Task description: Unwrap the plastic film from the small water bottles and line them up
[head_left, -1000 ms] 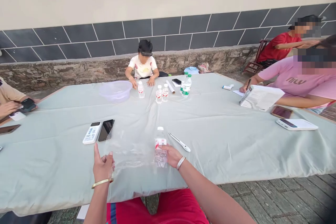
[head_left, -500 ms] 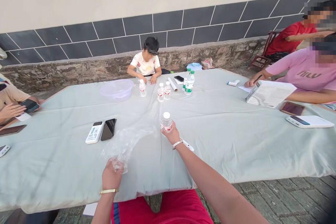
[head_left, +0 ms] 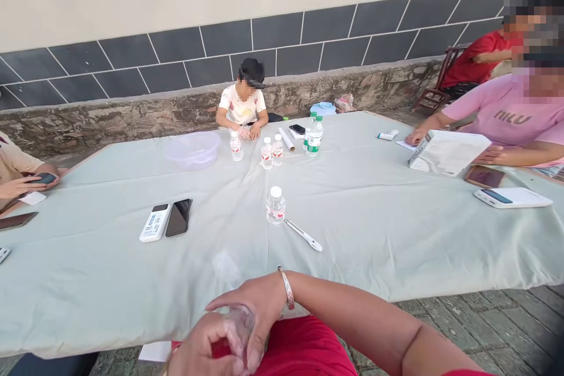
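Observation:
Just over the table's near edge, my left hand (head_left: 203,343) and my right hand (head_left: 259,305) come together around a crumpled piece of clear plastic film (head_left: 241,322). The left fingers are curled tight on the film, and the right hand closes on it from the other side with its thumb below. Beyond them a small water bottle (head_left: 275,208) with a white cap and a red-and-white label stands upright on the table, touched by neither hand. A white pen (head_left: 304,236) lies to its right.
On the pale table cloth (head_left: 352,217) lie a white power bank (head_left: 155,223) and a black phone (head_left: 178,217). Several bottles, a translucent purple basin (head_left: 192,150) and a paper roll (head_left: 286,138) stand farther back. People sit at the far side, left and right.
My right hand has let go of the water bottle, which stands on the table. It has moved down and left to the plastic film. My left hand has drawn the film toward me, bunching it up.

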Motion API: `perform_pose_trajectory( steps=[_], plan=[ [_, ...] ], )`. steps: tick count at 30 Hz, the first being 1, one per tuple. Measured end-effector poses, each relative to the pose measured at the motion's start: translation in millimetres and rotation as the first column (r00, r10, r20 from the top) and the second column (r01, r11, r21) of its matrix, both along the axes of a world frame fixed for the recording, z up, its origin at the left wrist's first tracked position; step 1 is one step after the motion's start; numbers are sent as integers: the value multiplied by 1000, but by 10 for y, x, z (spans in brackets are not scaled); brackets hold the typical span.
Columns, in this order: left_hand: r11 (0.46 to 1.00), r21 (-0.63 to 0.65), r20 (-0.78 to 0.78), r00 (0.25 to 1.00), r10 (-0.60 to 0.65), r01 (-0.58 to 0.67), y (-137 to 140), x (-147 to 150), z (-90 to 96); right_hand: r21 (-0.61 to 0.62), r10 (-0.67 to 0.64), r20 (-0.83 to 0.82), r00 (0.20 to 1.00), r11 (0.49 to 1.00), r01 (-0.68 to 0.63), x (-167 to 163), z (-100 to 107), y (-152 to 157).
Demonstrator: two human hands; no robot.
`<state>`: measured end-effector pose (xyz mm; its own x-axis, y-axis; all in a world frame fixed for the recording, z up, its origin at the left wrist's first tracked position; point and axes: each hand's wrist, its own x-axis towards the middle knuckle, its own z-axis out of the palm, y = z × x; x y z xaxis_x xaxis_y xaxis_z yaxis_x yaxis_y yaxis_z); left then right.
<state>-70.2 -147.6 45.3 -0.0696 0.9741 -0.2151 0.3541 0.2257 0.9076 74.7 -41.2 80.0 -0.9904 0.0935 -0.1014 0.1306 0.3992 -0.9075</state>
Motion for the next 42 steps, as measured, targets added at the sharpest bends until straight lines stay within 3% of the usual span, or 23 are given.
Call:
perform_pose_trajectory(
  steps=[2, 3, 5, 7, 9, 10, 11, 14, 15, 16, 18, 20, 22, 24, 26, 29, 32, 34, 36, 37, 39, 42],
  plan=[
    [998, 28, 237, 970, -56, 50, -29, -110, 114, -123, -76, -16, 997, 990, 74, 42, -124, -10],
    [999, 25, 339, 939, -53, 47, -19, -166, 154, -117, -138, -4, 990, 984, 136, 58, -189, -30],
    [999, -33, 479, 877, 29, -15, 27, -263, 178, 85, -318, 57, 946, 946, 313, 78, -316, -86],
    [988, -82, 473, 868, 151, -127, 78, -321, 131, 383, -503, 95, 859, 815, 435, 94, -428, -142],
    [963, -89, 459, 848, 265, -253, 113, -333, 55, 532, -613, 78, 786, 693, 487, 118, -519, -186],
    [951, -90, 491, 817, 302, -297, 124, -324, 24, 527, -640, 70, 765, 675, 516, 132, -556, -204],
    [942, -99, 551, 771, 321, -322, 134, -308, 3, 474, -648, 67, 759, 690, 547, 143, -590, -220],
    [951, -147, 760, 585, 284, -271, 173, -247, 18, 151, -586, 78, 806, 806, 572, 150, -669, -250],
    [958, -137, 803, 539, 256, -251, 192, -233, 38, 59, -566, 75, 821, 824, 563, 142, -689, -251],
    [962, -117, 828, 511, 232, -247, 213, -225, 57, 4, -566, 68, 822, 824, 567, 131, -705, -248],
    [957, -60, 840, 503, 202, -285, 255, -226, 71, 40, -637, 48, 769, 771, 636, 109, -720, -235],
    [933, 1, 801, 558, 215, -360, 281, -246, 30, 204, -715, -25, 698, 680, 704, 99, -709, -230],
    [913, 72, 680, 689, 249, -401, 282, -273, -66, 368, -695, -127, 707, 629, 685, 106, -673, -242],
    [922, 160, 465, 851, 245, -353, 270, -302, -194, 486, -615, -176, 768, 624, 611, 127, -618, -267],
    [946, 247, 187, 968, 164, -208, 264, -328, -322, 550, -554, -147, 819, 642, 534, 154, -554, -286],
    [931, 362, -194, 981, 31, 43, 284, -346, -467, 567, -508, -82, 857, 684, 459, 200, -458, -270],
    [907, 347, -301, 944, -134, 239, 283, -328, -525, 586, -525, -94, 846, 658, 473, 277, -382, -189],
    [916, 260, -147, 950, -276, 306, 246, -306, -497, 594, -562, -115, 819, 622, 510, 352, -354, -120],
    [950, 165, 162, 943, -291, 265, 203, -289, -410, 573, -589, -121, 799, 616, 540, 418, -356, -72],
    [973, 115, 335, 914, -227, 199, 192, -281, -348, 560, -589, -112, 801, 628, 540, 436, -373, -64],
    [1000, -8, 620, 784, -6, 14, 213, -259, -210, 546, -575, -73, 815, 661, 515, 418, -441, -92],
    [947, -213, 758, 570, 316, -242, 335, -169, -41, 548, -621, -16, 784, 650, 526, 263, -621, -220]
  ],
)
